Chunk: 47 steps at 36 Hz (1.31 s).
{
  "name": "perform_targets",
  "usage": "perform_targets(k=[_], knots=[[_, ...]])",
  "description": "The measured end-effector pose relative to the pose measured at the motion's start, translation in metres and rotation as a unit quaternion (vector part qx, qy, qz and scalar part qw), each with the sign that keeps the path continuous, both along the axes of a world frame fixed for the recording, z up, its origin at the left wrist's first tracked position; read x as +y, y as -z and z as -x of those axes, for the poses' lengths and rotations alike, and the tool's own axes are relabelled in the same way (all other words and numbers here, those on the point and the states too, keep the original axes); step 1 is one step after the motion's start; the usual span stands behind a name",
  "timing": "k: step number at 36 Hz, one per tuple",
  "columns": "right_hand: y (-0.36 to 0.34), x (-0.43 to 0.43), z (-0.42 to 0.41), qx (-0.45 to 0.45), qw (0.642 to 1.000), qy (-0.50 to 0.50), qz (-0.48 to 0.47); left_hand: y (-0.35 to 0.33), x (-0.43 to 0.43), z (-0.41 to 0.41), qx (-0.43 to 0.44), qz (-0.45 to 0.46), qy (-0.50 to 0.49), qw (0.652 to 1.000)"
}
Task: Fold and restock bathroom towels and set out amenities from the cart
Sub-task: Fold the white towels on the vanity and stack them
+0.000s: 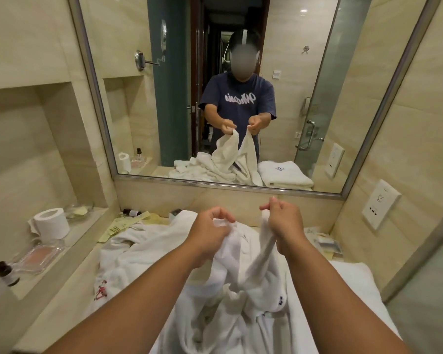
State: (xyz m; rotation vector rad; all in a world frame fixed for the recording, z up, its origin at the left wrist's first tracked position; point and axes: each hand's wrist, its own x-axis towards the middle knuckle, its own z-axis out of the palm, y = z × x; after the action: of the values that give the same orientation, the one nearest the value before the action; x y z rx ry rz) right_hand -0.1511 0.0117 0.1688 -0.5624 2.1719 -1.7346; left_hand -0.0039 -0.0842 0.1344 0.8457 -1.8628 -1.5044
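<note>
Both hands, left hand [210,227] and right hand [283,221], pinch a crumpled white terry towel [243,272] aloft over the counter, finding edges; next, likely spread it flat to fold.

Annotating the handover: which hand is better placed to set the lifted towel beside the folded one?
Right, probably. The right hand pinches the white terry towel nearest the folded white towel at the right of the beige counter; the left hand would cross over.
</note>
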Motion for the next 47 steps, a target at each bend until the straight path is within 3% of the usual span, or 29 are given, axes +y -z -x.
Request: perform_targets(k=[3,7,10,16,20,27,30,34,40,44,47], knots=[[-0.003,0.0,0.005,-0.043,0.998,0.021,0.029,0.002,0.003,-0.001,-0.057,0.073,0.014,0.996],[0.0,-0.006,0.006,-0.165,0.982,0.012,0.087,0.009,0.013,0.004,-0.09,0.069,0.052,0.992],[0.001,-0.01,0.002,-0.228,0.965,-0.014,0.129,0.014,0.02,0.009,-0.062,0.061,0.031,0.996],[0.002,0.001,-0.01,-0.293,0.93,-0.118,0.189,0.016,0.022,0.01,0.03,-0.151,-0.042,0.987],[0.013,0.009,-0.012,-0.265,0.935,-0.175,0.156,0.013,0.017,0.006,0.045,-0.215,-0.049,0.974],[0.029,0.014,-0.02,-0.023,0.972,-0.222,0.068,0.006,0.02,0.0,0.12,-0.283,-0.029,0.951],[0.028,0.013,-0.021,0.009,0.98,-0.188,0.068,0.0,0.023,-0.003,0.158,-0.331,-0.032,0.93],[0.029,0.015,-0.022,0.09,0.97,-0.226,0.008,-0.003,0.018,-0.005,0.195,-0.41,-0.019,0.891],[0.028,0.018,-0.022,0.087,0.957,-0.275,0.014,-0.012,0.021,-0.009,0.169,-0.483,0.085,0.855],[0.026,0.018,-0.022,0.062,0.95,-0.305,0.024,-0.017,0.02,-0.016,0.053,-0.435,0.137,0.889],[0.025,0.02,-0.025,0.043,0.95,-0.308,0.021,-0.015,0.023,-0.018,0.048,-0.401,0.169,0.899]])
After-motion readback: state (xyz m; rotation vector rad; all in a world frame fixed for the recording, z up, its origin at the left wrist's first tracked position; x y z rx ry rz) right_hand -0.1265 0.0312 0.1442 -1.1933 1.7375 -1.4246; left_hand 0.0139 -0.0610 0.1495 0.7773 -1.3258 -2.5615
